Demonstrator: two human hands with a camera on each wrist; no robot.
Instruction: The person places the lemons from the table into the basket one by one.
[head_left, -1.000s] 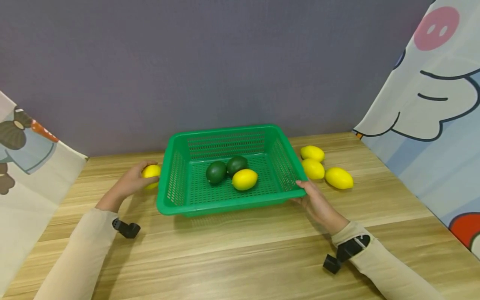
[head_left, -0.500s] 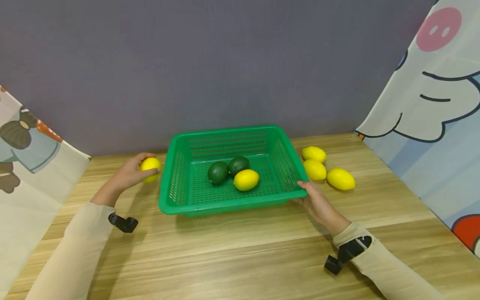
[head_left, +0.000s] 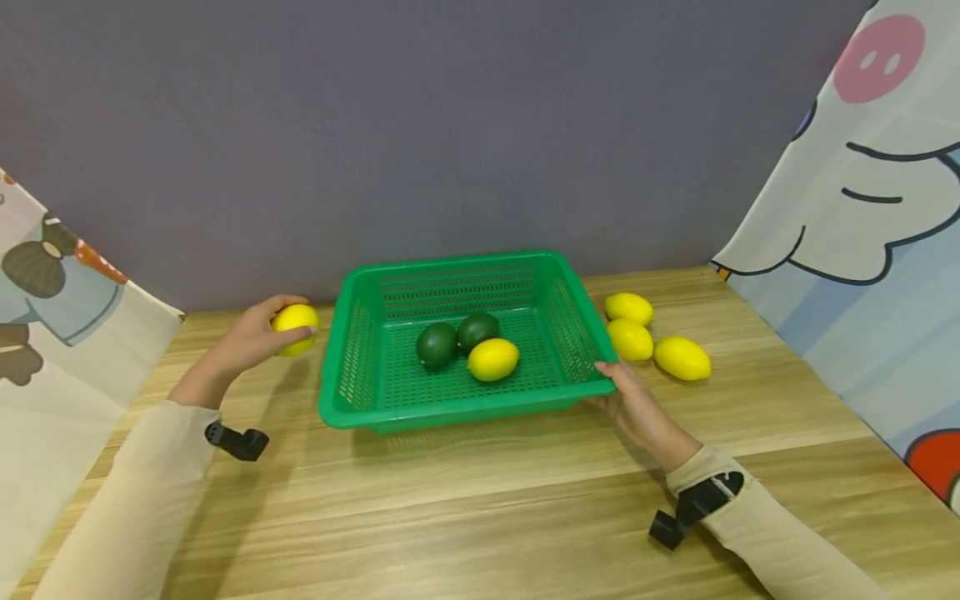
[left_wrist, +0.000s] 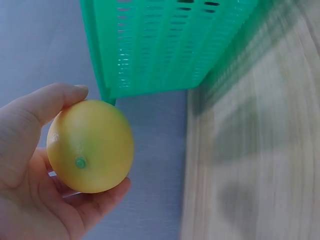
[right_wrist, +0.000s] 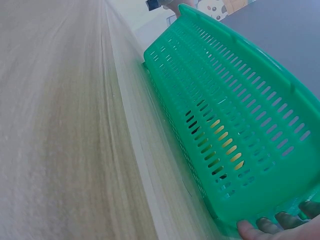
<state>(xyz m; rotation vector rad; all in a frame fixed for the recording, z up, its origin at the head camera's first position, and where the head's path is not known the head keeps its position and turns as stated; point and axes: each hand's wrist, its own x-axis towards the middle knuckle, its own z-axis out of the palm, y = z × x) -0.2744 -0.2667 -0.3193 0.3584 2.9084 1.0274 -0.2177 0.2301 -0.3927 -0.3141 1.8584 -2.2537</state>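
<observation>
My left hand [head_left: 251, 336] holds a yellow lemon [head_left: 295, 329] between thumb and fingers, left of a green plastic basket [head_left: 442, 410]. In the left wrist view the lemon [left_wrist: 92, 145] shows a small green stem nub, and it is clear of the table. My right hand [head_left: 645, 415] grips the basket's near right corner, thumb over the rim and fingers below it. In the right wrist view those fingertips [right_wrist: 287, 220] touch the basket wall [right_wrist: 235, 110]. Inside the basket lie a lemon [head_left: 492, 360] and two dark green oval fruits, one on the left [head_left: 437, 345] and one behind [head_left: 477, 332].
Three more lemons sit right of the basket: one at the back [head_left: 629, 309], one in the middle [head_left: 631, 340], one farther right [head_left: 682, 358]. A grey wall [head_left: 450, 125] stands behind the wooden table [head_left: 450, 517]. Printed cloths hang at both sides.
My left hand has lifted the lemon off the table and drawn it slightly up and left, away from the basket. The right hand keeps its grip on the basket, which has stayed in place.
</observation>
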